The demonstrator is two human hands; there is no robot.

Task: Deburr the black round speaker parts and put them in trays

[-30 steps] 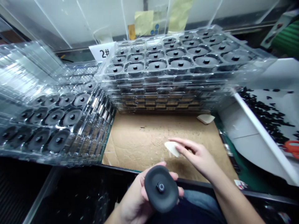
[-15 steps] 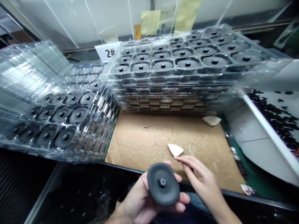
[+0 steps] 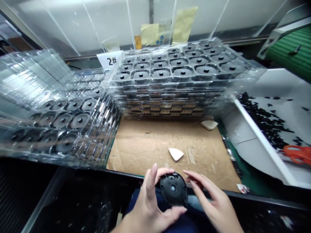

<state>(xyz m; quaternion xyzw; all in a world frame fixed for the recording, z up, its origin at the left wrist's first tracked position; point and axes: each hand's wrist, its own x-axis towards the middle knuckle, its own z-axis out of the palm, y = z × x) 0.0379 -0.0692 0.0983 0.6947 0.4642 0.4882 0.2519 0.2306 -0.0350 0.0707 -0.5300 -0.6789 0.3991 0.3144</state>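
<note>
My left hand (image 3: 152, 207) grips a black rubbery oval disc (image 3: 173, 188) by its rim, with its flat underside and small central hole facing me. My right hand (image 3: 211, 202) is open beside the disc, its fingertips at or very near the disc's right edge. Nothing shows in its fingers. A cream triangular piece (image 3: 176, 154) lies on a cardboard sheet (image 3: 145, 145) just beyond my hands. A second cream piece (image 3: 209, 124) lies near the sheet's far edge.
Stacked clear trays (image 3: 170, 103) holding black discs stand beyond the cardboard, and more (image 3: 63, 119) stand to the left. A "2#" card (image 3: 108, 59) stands behind them. On the right, a white bin (image 3: 264, 129) holds small black pieces, and orange-handled scissors (image 3: 296, 154) lie there.
The disc has turned over, showing its underside instead of its stud. My right hand has moved closer to it. The head view has shifted slightly.
</note>
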